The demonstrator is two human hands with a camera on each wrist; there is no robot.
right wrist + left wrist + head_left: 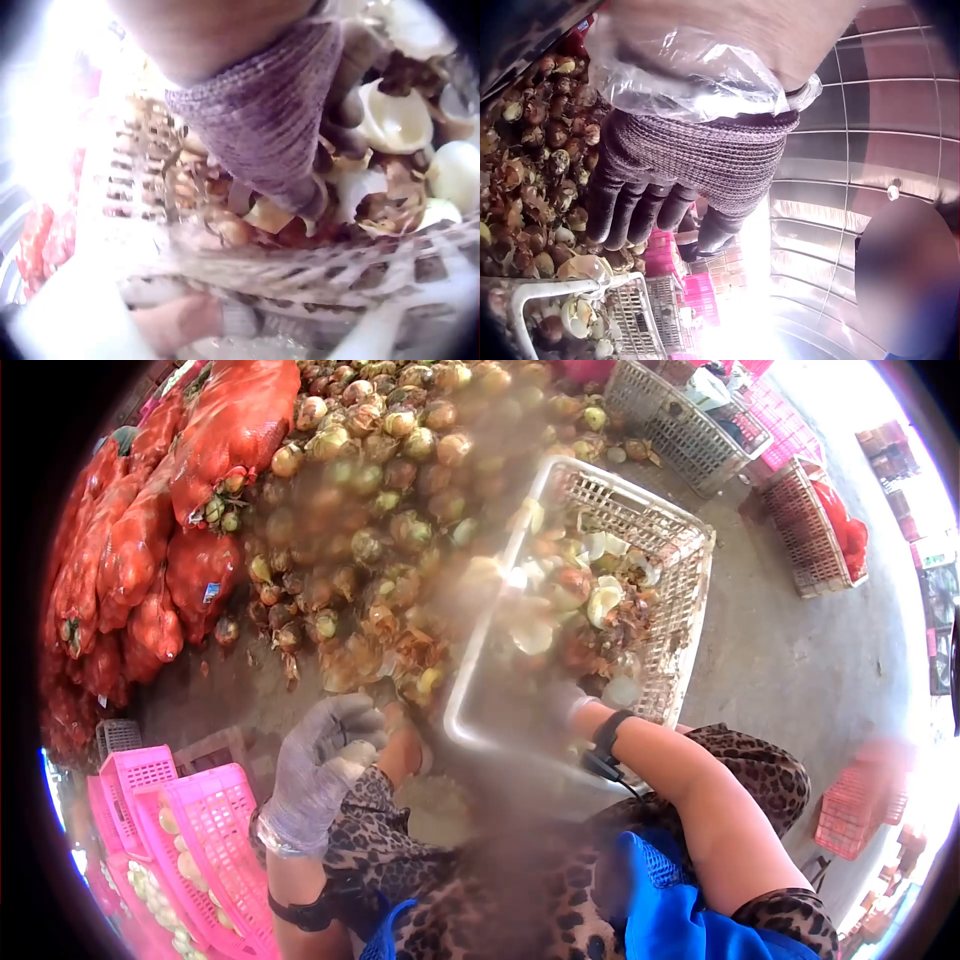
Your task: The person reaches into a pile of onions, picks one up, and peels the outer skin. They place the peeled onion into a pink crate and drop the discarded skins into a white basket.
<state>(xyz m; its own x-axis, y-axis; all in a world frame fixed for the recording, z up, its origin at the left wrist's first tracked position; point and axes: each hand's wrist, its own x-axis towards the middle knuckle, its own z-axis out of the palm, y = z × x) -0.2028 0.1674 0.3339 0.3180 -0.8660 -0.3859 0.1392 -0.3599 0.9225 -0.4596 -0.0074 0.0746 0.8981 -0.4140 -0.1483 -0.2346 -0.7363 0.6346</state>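
Observation:
My left hand [325, 760], in a knitted glove with clear plastic over its cuff, hovers left of a white plastic crate [483, 630]. Its fingers [634, 214] hang loosely bent in the left wrist view, with nothing in them. Down inside the crate's near end is my right hand [262, 135], also gloved, among onion peels [394, 199]. Its thumb points down into the peels and the fingers are partly hidden; I cannot tell whether they grip anything. Pale, hollow onion layers [604, 600] and brown skins lie in the crate.
A large heap of onions [410, 530] covers the floor ahead. Red mesh sacks [130, 560] are stacked at left. Pink crates [215, 840] holding peeled onions stand at lower left. More crates [690, 435] stand at upper right; a red crate [860, 810] is at right.

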